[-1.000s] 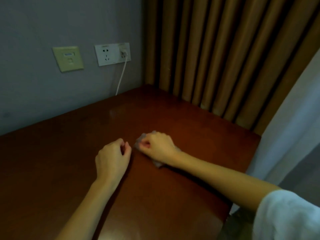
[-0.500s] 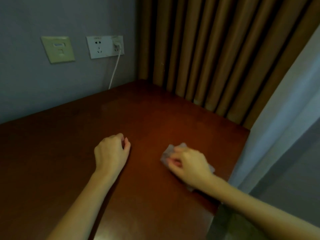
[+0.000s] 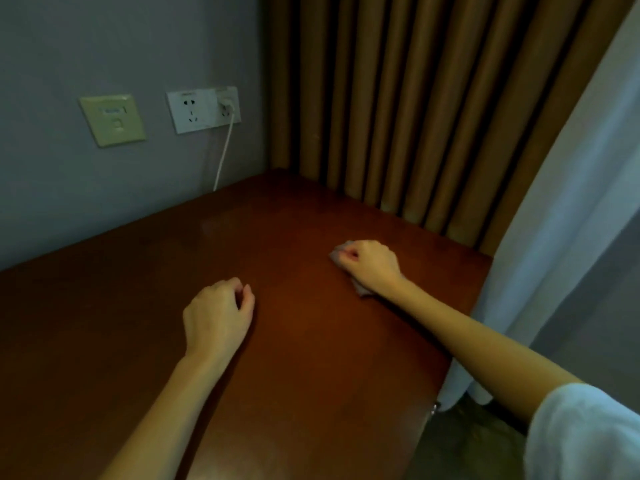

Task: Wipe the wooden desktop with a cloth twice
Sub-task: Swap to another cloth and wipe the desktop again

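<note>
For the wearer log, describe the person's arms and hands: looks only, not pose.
The left hand and right hand are bare: no gloves, rings or watch visible. The left arm is bare as far as it shows; the right arm is bare up to a white sleeve at the frame's corner.

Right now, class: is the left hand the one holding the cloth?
No, the right hand grips the cloth on the desktop; the left hand holds nothing.
</note>
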A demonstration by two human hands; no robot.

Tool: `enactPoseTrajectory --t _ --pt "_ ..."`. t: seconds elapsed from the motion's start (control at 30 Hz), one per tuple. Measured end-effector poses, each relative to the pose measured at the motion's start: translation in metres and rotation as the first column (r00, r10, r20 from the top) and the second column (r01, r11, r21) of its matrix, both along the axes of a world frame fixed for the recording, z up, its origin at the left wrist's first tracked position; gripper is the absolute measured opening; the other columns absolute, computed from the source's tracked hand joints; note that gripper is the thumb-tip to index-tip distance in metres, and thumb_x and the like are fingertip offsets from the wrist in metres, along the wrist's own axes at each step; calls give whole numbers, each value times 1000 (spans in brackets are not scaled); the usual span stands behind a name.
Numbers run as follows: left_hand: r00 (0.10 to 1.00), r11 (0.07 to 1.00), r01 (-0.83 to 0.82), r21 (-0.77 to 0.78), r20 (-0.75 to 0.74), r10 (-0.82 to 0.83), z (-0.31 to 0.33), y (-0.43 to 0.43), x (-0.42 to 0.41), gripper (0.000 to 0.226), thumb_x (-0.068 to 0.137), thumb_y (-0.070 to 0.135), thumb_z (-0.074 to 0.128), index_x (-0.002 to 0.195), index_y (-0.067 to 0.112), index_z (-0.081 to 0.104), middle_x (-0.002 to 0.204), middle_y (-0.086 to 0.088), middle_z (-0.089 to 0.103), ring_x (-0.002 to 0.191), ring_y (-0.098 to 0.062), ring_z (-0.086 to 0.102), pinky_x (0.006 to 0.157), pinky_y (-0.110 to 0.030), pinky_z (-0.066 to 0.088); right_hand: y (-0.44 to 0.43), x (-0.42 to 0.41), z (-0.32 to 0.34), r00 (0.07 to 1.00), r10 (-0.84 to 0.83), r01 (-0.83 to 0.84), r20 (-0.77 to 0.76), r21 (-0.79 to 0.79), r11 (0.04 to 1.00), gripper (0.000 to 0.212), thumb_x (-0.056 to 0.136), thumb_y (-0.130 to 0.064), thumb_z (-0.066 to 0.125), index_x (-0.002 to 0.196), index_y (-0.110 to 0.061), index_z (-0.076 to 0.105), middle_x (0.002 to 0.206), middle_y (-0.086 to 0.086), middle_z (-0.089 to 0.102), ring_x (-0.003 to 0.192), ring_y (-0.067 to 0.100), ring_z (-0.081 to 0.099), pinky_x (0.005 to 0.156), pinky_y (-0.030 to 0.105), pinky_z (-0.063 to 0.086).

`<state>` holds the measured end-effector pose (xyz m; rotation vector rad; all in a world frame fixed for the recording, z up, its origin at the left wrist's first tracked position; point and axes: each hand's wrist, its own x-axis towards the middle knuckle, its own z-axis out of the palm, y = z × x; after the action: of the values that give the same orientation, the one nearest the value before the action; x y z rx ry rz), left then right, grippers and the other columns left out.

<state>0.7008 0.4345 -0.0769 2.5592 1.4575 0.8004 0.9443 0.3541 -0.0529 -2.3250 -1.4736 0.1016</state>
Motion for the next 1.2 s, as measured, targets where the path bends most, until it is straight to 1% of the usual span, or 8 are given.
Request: enactPoseTrajectory --t 0.23,0.33,0.5,0.57,0.73,0.93,1.07,1.2 --pt "999 999 11 51 -36 -9 1 -1 2 25 94 31 49 81 18 64 65 5 55 57 -10 51 45 -18 28 -91 -29 -13 997 30 -34 69 48 998 35 95 -36 46 61 -35 39 70 -16 41 62 -5 39 61 23 32" --pt "999 998 16 60 -46 -14 2 -2 2 24 93 30 50 78 16 63 64 4 54 56 -11 49 43 -19 25 -87 -89 -14 961 262 -268 90 64 961 27 92 -43 36 68 -32 44 77 -14 44 68 2 44 60 25 36" --pt "1000 999 -6 45 -29 7 4 -2 1 25 91 28 53 69 16 55 69 -5 58 66 -29 57 52 -30 32 -38 -139 -5 870 487 -491 74 52 869 35 93 -36 49 60 -26 42 73 -5 48 68 18 53 59 38 46" --pt "1000 999 -11 44 -26 12 4 -2 0 25 92 30 51 70 18 54 68 -1 55 63 -22 52 53 -30 32 -23 -126 -2 883 466 -467 53 10 884 36 93 -39 49 60 -28 39 81 1 58 76 26 60 63 39 45" --pt "1000 999 31 29 4 -31 1 -2 -1 25 94 31 49 75 19 60 62 7 51 55 -9 49 49 -23 32 -27 -36 2 981 174 -173 82 -20 985 26 95 -42 48 85 -26 66 102 -1 68 99 22 62 70 27 38" --pt "999 998 48 32 -7 -48 3 -2 -2 26 94 31 50 71 21 56 59 6 50 52 -8 47 48 -23 29 -115 45 -13 987 -97 92 127 50 995 30 96 -32 50 66 -33 54 77 -6 55 81 19 58 60 28 29" --pt "998 998 53 44 -36 -52 5 -2 0 28 94 30 50 69 20 56 57 6 50 50 -8 46 44 -21 26 -149 -6 -19 990 45 -62 133 130 990 30 91 -42 39 61 -40 38 70 -17 44 65 -7 44 58 15 29" --pt "997 998 56 35 -50 -54 4 -2 0 26 94 30 50 71 20 58 58 5 51 51 -8 49 44 -22 30 -138 -67 -17 932 344 -354 114 86 931 27 92 -42 38 70 -33 49 77 -16 45 68 -4 42 60 15 38"
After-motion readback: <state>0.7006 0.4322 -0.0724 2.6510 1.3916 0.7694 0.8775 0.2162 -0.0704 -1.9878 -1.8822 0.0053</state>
